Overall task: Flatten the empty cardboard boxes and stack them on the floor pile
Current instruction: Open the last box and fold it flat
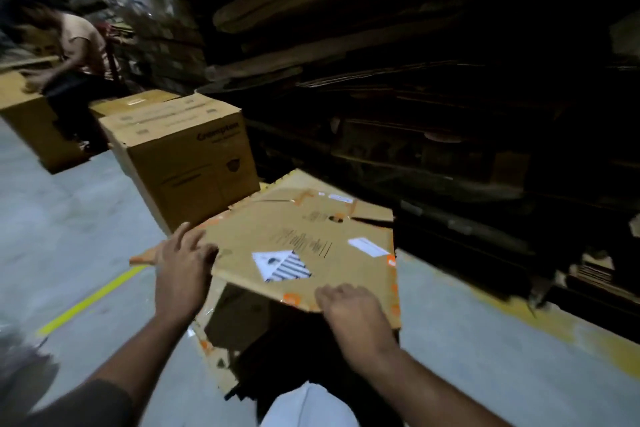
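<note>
— Two bare forearms reached in from the bottom edge, over a pale trouser leg point(308, 406). What lay around them?

— Grey concrete floor point(69, 218) with a yellow painted line point(91, 300) at left, inside a dim warehouse. A second person point(74, 55) sat on cartons at far left, blurred. A closed brown carton point(183, 156) stood just beyond the hands. Tall stacks of flattened cardboard point(381, 45) filled the dark right side.

— And the hands?

— The left hand point(183, 263) pressed on the left edge of the flattened box point(304, 253), fingers spread; its thumb was hidden. The right hand point(353, 312) gripped the near edge, fingers curled round it.

— How did the sheet lie?

— Raised over other flattened cardboard point(214, 340) on the floor, tilted, its long axis running from the hands away toward the stacks, labels up. Printed text was too blurred to read.
</note>
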`<state>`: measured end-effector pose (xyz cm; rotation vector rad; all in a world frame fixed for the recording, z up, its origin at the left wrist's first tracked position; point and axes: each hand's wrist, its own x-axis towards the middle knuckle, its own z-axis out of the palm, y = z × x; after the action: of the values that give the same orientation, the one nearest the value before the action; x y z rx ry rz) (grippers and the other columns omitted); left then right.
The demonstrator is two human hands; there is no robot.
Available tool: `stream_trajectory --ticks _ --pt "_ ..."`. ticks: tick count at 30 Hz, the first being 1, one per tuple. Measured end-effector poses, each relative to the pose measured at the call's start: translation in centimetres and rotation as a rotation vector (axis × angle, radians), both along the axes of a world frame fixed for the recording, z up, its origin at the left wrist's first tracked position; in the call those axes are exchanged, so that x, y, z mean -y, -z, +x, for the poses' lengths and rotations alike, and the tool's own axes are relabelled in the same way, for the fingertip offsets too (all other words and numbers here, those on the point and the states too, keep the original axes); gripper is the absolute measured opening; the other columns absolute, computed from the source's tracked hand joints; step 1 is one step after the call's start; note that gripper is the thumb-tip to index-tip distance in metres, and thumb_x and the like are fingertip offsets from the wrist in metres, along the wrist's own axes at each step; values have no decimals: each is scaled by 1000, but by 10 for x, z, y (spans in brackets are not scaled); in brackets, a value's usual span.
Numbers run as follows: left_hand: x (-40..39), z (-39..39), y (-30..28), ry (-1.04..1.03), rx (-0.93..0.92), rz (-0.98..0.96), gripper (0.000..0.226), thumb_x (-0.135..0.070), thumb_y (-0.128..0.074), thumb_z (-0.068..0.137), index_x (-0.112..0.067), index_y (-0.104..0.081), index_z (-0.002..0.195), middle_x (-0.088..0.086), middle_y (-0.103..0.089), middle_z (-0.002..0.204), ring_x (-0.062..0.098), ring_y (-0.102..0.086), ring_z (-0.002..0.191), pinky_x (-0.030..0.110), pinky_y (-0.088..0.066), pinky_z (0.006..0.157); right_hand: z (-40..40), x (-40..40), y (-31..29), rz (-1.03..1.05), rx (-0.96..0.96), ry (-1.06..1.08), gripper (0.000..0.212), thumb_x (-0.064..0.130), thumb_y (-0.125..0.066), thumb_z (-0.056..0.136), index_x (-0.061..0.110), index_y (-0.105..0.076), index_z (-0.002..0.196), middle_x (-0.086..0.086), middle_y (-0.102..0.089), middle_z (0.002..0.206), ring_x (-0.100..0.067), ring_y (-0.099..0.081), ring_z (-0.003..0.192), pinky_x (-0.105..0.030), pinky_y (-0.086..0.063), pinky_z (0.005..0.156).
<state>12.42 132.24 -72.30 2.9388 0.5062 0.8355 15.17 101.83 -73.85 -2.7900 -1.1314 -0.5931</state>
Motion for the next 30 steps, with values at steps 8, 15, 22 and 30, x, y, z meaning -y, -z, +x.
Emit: stream_trajectory --ticks 8,15,22,30 --pt "68 -11 126 -521 199 -1663 50 -54 -41 104 -11 -65 92 14 -68 84 26 -63 75 33 -49 70 -3 -103 117 -148 -164 5 30 18 -41 64 20 -71 62 4 -60 61 -19 -58 53 -24 -40 46" --pt "35 38 198 -500 60 -1619 55 -1 -78 78 -5 -44 120 19 -64 103 34 -65 91 52 -56 88 32 -143 152 -11 -662 -89 62 64 -77 16 33 -79 70 20 -74 83 3 -70 73 -10 -47 50" --pt "-51 79 206 -652 -24 -1255 63 -8 -78 81 -1 -42 133 22 -57 124 41 -58 113 45 -50 94 60 -134 176 50 -724 -81 72 63 -88 25 31 -80 89 20 -74 99 4 -69 91 -7 -50 72" --pt "-45 73 228 -733 30 -1354 46 5 -69 84 -16 -40 112 17 -53 104 23 -47 67 42 -55 75 72 -129 174 135 -617 -36 52 27 -92 56 21 -76 105 10 -75 107 -8 -70 101 -19 -55 83"
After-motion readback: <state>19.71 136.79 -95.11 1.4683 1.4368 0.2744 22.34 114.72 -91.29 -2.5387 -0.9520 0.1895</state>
